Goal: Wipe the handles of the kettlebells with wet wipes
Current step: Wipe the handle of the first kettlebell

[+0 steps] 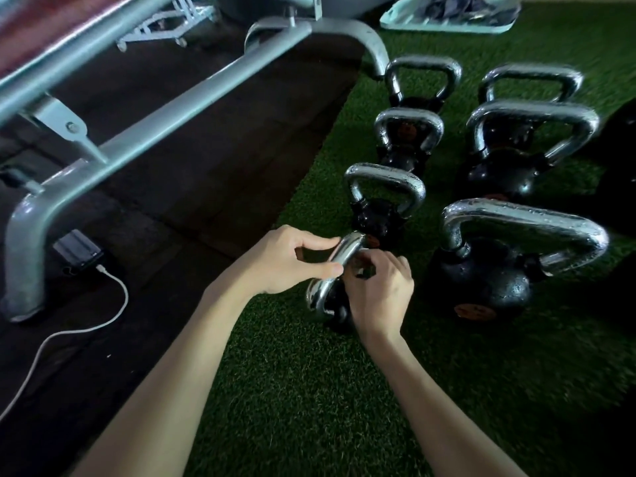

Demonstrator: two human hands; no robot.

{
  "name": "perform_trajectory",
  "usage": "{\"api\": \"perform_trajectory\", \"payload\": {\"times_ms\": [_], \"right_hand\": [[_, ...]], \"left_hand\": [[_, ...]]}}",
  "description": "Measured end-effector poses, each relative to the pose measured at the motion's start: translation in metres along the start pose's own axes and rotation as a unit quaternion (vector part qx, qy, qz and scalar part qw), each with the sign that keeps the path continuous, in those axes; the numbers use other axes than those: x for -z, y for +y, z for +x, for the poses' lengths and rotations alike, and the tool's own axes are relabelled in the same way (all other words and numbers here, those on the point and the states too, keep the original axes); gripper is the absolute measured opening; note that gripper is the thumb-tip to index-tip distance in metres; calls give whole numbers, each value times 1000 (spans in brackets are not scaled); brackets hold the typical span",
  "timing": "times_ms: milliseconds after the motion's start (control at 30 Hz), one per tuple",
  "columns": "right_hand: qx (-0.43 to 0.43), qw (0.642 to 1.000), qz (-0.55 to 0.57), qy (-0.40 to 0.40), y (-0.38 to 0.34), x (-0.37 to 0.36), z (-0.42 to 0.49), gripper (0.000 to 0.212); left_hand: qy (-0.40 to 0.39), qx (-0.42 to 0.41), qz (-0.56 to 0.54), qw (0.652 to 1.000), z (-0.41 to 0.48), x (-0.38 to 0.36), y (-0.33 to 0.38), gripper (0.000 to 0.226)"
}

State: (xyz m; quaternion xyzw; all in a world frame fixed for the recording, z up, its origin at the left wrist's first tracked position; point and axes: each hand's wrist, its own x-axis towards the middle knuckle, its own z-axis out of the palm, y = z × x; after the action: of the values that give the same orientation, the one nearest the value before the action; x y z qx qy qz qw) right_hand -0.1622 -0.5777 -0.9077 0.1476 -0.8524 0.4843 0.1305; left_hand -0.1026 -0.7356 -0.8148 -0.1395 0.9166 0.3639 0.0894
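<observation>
Several black kettlebells with chrome handles stand in two rows on green turf. The nearest small kettlebell (335, 313) has its chrome handle (318, 294) between my hands. My left hand (292, 261) pinches the handle's top between thumb and fingers. My right hand (378, 287) is curled around the handle's right side, hiding that part. No wet wipe shows in either hand. Behind it stands another small kettlebell (382, 201), and to the right a large kettlebell (488, 270).
A grey bench frame (144, 132) crosses the dark rubber floor at left. A black device (77, 251) with a white cable (69, 330) lies by the frame's foot. A pale tray (447, 18) with cloths sits at the far edge of the turf (309, 390).
</observation>
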Motion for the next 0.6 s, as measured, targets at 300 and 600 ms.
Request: {"api": "perform_trajectory", "payload": {"times_ms": [300,600], "right_hand": [[-39,998,39,31,0,-5,3,11],[-69,994,81,27,-6,-7,11,20]], "left_hand": [[16,6,10,1000,9,10,7,40],[5,-11,-31,999,14,21,-5,41]]}}
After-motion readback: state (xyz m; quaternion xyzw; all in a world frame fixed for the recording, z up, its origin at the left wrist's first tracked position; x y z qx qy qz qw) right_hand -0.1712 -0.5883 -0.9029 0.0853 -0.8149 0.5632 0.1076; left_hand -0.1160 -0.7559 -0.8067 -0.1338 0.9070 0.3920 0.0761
